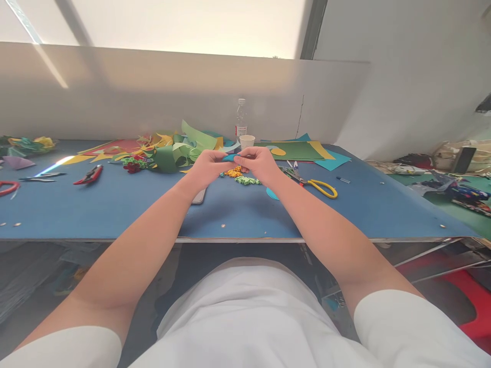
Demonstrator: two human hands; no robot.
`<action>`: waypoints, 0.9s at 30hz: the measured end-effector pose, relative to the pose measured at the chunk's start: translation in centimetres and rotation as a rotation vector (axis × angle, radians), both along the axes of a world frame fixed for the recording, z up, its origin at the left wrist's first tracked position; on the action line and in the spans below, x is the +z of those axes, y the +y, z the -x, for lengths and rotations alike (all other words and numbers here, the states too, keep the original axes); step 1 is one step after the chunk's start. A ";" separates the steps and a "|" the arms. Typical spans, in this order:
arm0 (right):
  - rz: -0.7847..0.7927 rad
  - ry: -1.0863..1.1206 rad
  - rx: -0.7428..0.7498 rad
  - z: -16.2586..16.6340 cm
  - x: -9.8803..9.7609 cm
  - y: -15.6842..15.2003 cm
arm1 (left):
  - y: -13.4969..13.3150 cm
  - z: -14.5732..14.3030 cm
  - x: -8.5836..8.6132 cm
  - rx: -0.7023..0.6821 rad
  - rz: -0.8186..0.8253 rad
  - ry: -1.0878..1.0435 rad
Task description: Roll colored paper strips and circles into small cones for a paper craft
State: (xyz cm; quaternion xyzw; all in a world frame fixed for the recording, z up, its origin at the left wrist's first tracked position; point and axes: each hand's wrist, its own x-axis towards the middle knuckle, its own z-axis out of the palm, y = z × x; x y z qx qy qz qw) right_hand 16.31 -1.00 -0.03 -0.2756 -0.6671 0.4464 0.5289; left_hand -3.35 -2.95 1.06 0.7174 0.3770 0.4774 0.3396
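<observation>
My left hand point(209, 166) and my right hand point(258, 162) meet above the middle of the blue table point(115, 204). Both are closed in a pinch on a small piece of blue paper point(230, 157) held between them. Just below the hands lie small curled paper pieces, one orange point(233, 173) and one green point(247, 180). A teal paper scrap point(271, 193) lies on the table under my right wrist. A phone point(199, 196) lies partly hidden under my left wrist.
Yellow-handled scissors point(320, 186) lie right of my hands. A paper cup point(247, 141) and a water bottle point(241, 119) stand behind them. Green paper strips point(180, 151), coloured sheets point(299, 150), a red cutter point(89, 175) and another pair of scissors point(38, 177) lie on the table.
</observation>
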 end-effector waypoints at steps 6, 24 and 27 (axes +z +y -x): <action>0.016 -0.016 -0.013 -0.1 0.3 -0.4 | -0.6 -0.2 0.4 0.021 -0.028 0.046; -0.075 -0.041 0.060 -0.4 0.6 -0.3 | -0.4 0.0 0.4 0.017 -0.013 0.040; -0.071 -0.073 0.030 -0.4 0.8 -0.6 | -0.4 0.1 0.3 0.001 -0.002 0.058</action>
